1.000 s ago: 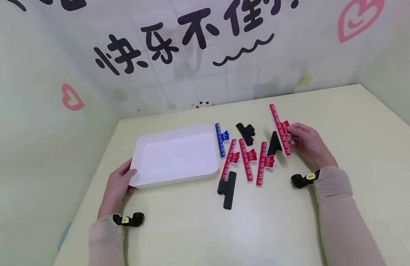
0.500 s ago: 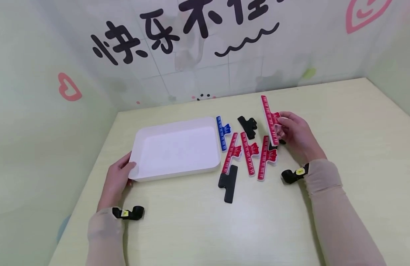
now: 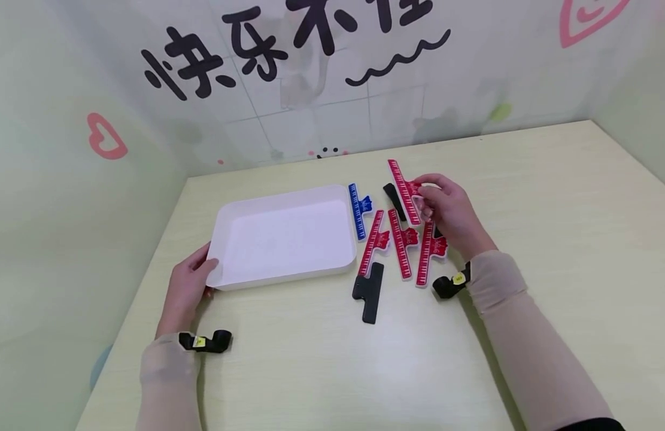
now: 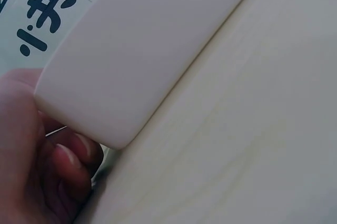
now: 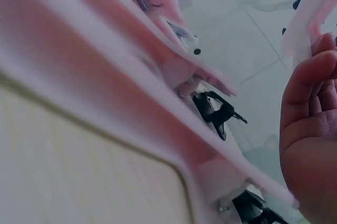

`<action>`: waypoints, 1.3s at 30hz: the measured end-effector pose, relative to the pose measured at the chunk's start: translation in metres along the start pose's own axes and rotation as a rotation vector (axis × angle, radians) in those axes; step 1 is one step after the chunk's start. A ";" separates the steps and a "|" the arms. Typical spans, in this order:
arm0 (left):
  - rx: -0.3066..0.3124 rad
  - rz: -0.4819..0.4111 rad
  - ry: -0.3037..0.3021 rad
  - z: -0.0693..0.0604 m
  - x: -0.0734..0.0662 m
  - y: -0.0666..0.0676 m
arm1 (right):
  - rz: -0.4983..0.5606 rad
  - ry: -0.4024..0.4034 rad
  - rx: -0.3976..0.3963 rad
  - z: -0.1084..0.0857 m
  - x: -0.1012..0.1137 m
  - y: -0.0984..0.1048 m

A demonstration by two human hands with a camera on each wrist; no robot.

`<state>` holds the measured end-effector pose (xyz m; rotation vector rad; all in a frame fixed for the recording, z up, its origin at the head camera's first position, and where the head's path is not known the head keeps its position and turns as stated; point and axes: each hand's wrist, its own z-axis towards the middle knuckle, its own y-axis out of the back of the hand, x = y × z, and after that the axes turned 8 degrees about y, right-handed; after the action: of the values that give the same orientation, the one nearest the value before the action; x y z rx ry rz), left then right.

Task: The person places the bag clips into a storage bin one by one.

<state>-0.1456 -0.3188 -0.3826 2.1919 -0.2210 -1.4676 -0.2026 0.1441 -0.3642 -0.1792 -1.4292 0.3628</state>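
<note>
My left hand (image 3: 184, 293) grips the near left corner of a white plastic tray (image 3: 289, 236), thumb on the rim and fingers beneath; the left wrist view shows those curled fingers (image 4: 73, 166). My right hand (image 3: 451, 209) pinches a red clip (image 3: 401, 188) with a piano-key edge by its handle. It hangs above the table over a black clip (image 3: 393, 199), partly covering it. Three more red clips lie nearby: one on the left (image 3: 373, 242), a middle one (image 3: 401, 248) and one on the right (image 3: 425, 263). A blue clip (image 3: 358, 212) lies beside the tray.
Another black clip (image 3: 370, 293) lies in front, touching the left red clip's lower end. A third black clip (image 3: 438, 232) is mostly hidden below my right hand. A printed wall sheet (image 3: 310, 72) rises behind the table (image 3: 310, 365).
My right hand has carried the red clip leftward, from over the right black clip to over the rear one. The left hand stays on the tray corner; the head view has shifted slightly.
</note>
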 end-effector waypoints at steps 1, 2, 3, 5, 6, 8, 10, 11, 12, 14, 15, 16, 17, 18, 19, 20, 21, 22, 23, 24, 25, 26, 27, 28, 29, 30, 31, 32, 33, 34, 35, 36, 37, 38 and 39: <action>-0.001 -0.005 -0.001 0.000 0.000 0.001 | -0.024 -0.005 -0.002 0.000 -0.001 -0.003; -0.004 -0.009 0.001 0.001 0.001 0.001 | -0.043 -0.008 -0.005 0.000 -0.002 -0.006; -0.006 -0.012 0.001 0.001 0.001 0.001 | -0.060 -0.011 -0.008 0.000 -0.004 -0.009; -0.012 -0.009 0.008 0.001 0.001 0.001 | -0.084 -0.013 -0.012 0.000 -0.007 -0.014; -0.016 -0.006 0.009 0.001 0.001 0.000 | -0.090 -0.011 -0.009 -0.001 -0.009 -0.018; -0.026 0.005 0.009 0.001 0.001 0.000 | -0.096 -0.002 -0.001 -0.001 -0.012 -0.024; -0.033 0.013 0.007 0.001 0.002 -0.001 | -0.092 0.004 0.022 -0.002 -0.014 -0.030; -0.035 0.015 0.005 0.000 0.002 -0.001 | -0.085 0.002 0.034 -0.002 -0.016 -0.033; -0.038 0.014 0.003 0.000 0.001 -0.001 | -0.077 -0.001 0.046 -0.002 -0.017 -0.037; -0.039 0.012 0.001 0.000 0.001 -0.001 | -0.061 -0.017 0.068 -0.002 -0.020 -0.043; -0.040 0.012 0.000 0.000 0.001 -0.001 | -0.061 -0.027 0.078 -0.003 -0.021 -0.047; -0.040 0.013 -0.001 0.000 0.001 -0.001 | -0.061 -0.038 0.087 -0.003 -0.023 -0.050; -0.040 0.015 -0.002 0.000 0.001 0.000 | -0.066 -0.050 0.099 -0.003 -0.024 -0.054; -0.039 0.017 -0.004 0.000 0.001 0.000 | -0.080 -0.061 0.111 -0.004 -0.025 -0.057; -0.037 0.018 -0.007 0.000 0.001 0.000 | -0.097 -0.071 0.125 -0.005 -0.027 -0.061; -0.037 0.017 -0.008 0.000 0.002 0.000 | -0.117 -0.079 0.142 -0.005 -0.028 -0.064; -0.033 0.018 -0.010 0.000 0.002 0.000 | -0.141 -0.087 0.163 -0.005 -0.029 -0.066; -0.032 0.015 -0.010 0.001 0.002 0.000 | -0.166 -0.094 0.184 -0.006 -0.030 -0.069; -0.030 0.013 -0.012 0.001 0.002 0.000 | -0.195 -0.098 0.203 -0.006 -0.030 -0.071; -0.030 0.012 -0.013 0.001 0.002 0.000 | -0.224 -0.101 0.221 -0.007 -0.031 -0.072; -0.030 0.012 -0.015 0.001 0.002 0.000 | -0.249 -0.102 0.238 -0.007 -0.031 -0.074; -0.032 0.013 -0.016 0.001 0.002 0.000 | -0.275 -0.103 0.257 -0.007 -0.031 -0.075; -0.032 0.015 -0.017 0.001 0.002 0.000 | -0.297 -0.102 0.273 -0.007 -0.032 -0.075; -0.035 0.014 -0.015 0.000 0.002 -0.001 | -0.317 -0.099 0.288 -0.007 -0.032 -0.076; -0.036 0.015 -0.014 0.000 0.002 -0.001 | -0.329 -0.096 0.302 -0.007 -0.032 -0.077; -0.038 0.015 -0.011 0.000 0.002 -0.001 | -0.343 -0.094 0.315 -0.007 -0.033 -0.078; -0.040 0.017 -0.006 0.000 0.001 -0.001 | -0.356 -0.092 0.328 -0.007 -0.033 -0.079; -0.040 0.015 -0.003 0.000 0.001 -0.001 | -0.372 -0.090 0.339 -0.007 -0.033 -0.080; -0.039 0.015 -0.001 0.000 0.001 -0.001 | -0.385 -0.088 0.349 -0.007 -0.034 -0.081; -0.040 0.014 0.002 0.000 0.001 -0.001 | -0.400 -0.085 0.358 -0.008 -0.034 -0.082; -0.041 0.014 0.004 0.000 0.000 -0.001 | -0.415 -0.082 0.367 -0.008 -0.034 -0.084; -0.042 0.016 0.005 0.000 0.000 -0.001 | -0.430 -0.077 0.375 -0.008 -0.034 -0.085; -0.042 0.020 0.004 0.000 0.000 -0.001 | -0.443 -0.074 0.380 -0.008 -0.035 -0.086; -0.040 0.019 0.002 0.000 0.000 -0.001 | -0.456 -0.067 0.384 -0.008 -0.035 -0.087; -0.041 0.022 0.001 0.000 0.000 -0.001 | -0.462 -0.061 0.389 -0.008 -0.035 -0.087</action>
<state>-0.1457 -0.3184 -0.3831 2.1518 -0.2123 -1.4462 -0.1859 0.0510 -0.3690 0.4752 -1.3839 0.2570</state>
